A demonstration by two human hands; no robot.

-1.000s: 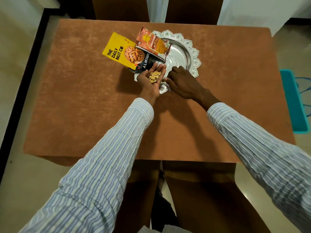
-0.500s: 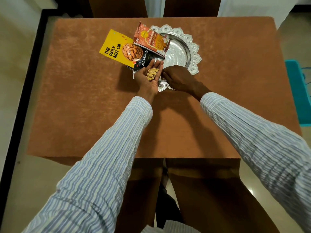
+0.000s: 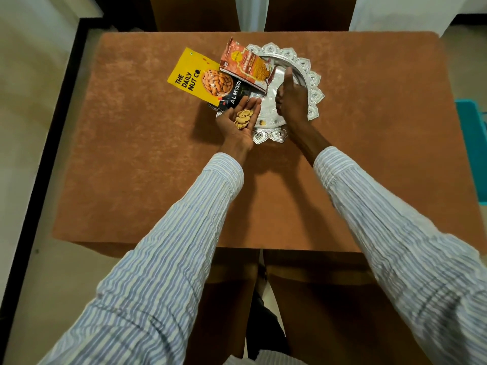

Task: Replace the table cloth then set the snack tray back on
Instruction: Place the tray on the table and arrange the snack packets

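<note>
A person in a striped shirt is standing at the near edge of a table, where a rust-brown table cloth is lying flat and a scalloped silver snack tray is sitting on it at the far centre. The left hand is lying palm up with its fingers relaxed, cupping a small heap of loose almonds just over the tray's near-left rim. The right hand is reaching across the tray's polished middle with fingers mostly extended; whether the fingertips are pinching anything cannot be told. One stray almond is resting on the near part of the tray. A yellow almond pouch is hanging off the tray's left edge onto the cloth, and an orange snack packet is lying partly over it at the far left of the tray.

The step under way looks like gathering spilled nuts. To do it well, the cupped palm should be staying level and low over the tray, so that anything slipping lands on metal rather than cloth. The right hand would do best sweeping the strays toward the near rim and lifting them singly into the palm. The pouch mouth needs facing upward before the handful goes back in.
</note>
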